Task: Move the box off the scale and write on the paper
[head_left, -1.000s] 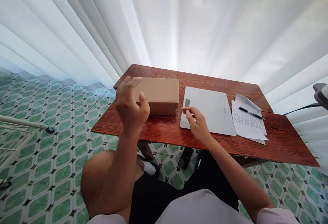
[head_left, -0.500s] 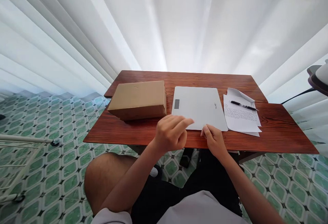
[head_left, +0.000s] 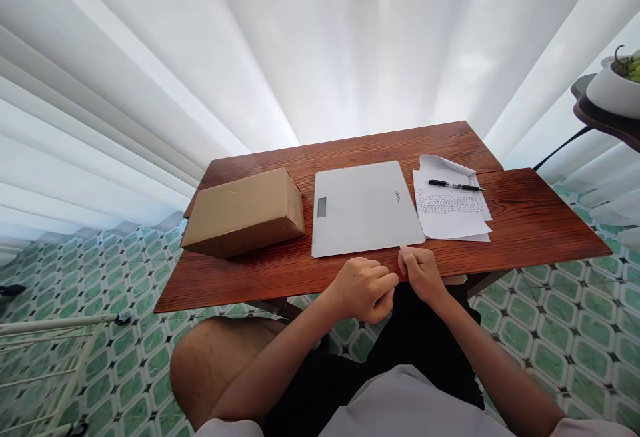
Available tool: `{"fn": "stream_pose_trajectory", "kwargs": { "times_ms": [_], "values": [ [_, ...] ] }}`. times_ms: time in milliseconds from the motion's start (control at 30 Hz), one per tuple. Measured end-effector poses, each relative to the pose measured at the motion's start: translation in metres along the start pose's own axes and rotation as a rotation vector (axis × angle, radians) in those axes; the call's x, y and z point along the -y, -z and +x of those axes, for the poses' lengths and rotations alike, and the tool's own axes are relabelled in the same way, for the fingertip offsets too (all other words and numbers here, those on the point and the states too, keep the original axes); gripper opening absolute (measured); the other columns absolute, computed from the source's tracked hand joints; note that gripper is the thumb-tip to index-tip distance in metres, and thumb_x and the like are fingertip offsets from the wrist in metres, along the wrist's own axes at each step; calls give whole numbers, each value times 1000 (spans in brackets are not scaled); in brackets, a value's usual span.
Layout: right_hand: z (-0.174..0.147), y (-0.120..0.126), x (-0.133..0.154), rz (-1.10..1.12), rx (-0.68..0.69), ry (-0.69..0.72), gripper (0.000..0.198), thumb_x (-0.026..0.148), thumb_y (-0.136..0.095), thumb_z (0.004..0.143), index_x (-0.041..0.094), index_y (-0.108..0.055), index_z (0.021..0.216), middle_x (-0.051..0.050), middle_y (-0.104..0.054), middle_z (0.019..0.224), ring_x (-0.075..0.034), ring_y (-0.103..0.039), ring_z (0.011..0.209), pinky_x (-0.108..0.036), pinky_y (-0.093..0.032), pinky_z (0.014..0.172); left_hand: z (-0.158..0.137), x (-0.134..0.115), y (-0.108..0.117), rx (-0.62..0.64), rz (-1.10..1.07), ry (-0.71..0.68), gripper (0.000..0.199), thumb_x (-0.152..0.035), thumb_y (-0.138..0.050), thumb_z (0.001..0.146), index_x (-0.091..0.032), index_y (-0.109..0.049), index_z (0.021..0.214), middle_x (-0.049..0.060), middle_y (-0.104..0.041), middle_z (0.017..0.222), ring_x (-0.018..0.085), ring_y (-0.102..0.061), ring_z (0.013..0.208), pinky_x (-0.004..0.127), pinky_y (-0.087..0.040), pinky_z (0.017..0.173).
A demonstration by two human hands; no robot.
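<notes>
We see both hands at the near edge of the reddish-brown wooden table (head_left: 525, 224), close together, just in front of the flat white rectangular digital scale (head_left: 365, 208). The left hand (head_left: 364, 288) is loosely curled, fingers folded in, holding nothing visible. The right hand (head_left: 421, 274) rests on the table edge with fingers bent; one fingertip lies at the near right corner of the scale, and we cannot tell whether it touches it. Neither hand pinches an object.

The scale lies flat at the centre of the table, its small grey display window toward the left. We judge this placement keeps its platform level and within reach of both hands.

The closed brown cardboard box (head_left: 245, 212) sits just left of the scale, near it but apart, overhanging the left table edge slightly. The white handwritten paper sheets (head_left: 453, 207) lie just right of the scale, with the black pen (head_left: 454, 185) resting across their far part, likely to hold them down.

Count: one scale, one box, one pen, at least two overlapping sheets, two hands.
</notes>
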State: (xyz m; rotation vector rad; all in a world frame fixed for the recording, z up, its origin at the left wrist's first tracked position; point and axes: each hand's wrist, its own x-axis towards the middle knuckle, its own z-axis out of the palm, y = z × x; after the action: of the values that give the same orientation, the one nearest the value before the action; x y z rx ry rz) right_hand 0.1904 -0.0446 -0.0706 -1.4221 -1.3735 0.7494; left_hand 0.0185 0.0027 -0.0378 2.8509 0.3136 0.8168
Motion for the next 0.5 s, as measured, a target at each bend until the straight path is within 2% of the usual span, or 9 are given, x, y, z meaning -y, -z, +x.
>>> {"fn": "stream_pose_trajectory", "kwargs": {
  "times_ms": [133, 333, 500],
  "values": [
    [1, -4, -5, -33, 7, -14, 54, 41, -38, 101, 21, -33, 51, 3, -37, 46, -10, -34, 44, -29, -26, 50, -4, 2, -18, 47, -9, 23, 24, -28, -46, 89, -19, -49, 67, -1, -52, 60, 14, -44, 51, 33, -30, 49],
    [3, -6, -5, -46, 56, 18, 50, 38, -40, 100, 21, -25, 56, 3, -33, 47, -9, -31, 45, -29, -23, 50, -11, 8, -37, 131, -30, 57, 22, -24, -46, 90, -19, -56, 72, 0, -61, 66, 16, -55, 56, 34, -34, 51],
    [4, 10, 6, -91, 119, 108, 49, 36, -41, 99, 20, -25, 56, 4, -31, 49, -9, -30, 47, -28, -23, 52, -10, 9, -39, 125, -23, 54, 19, -20, -46, 88, -18, -58, 74, 0, -60, 66, 16, -56, 58, 34, -33, 52]
  ]
}}
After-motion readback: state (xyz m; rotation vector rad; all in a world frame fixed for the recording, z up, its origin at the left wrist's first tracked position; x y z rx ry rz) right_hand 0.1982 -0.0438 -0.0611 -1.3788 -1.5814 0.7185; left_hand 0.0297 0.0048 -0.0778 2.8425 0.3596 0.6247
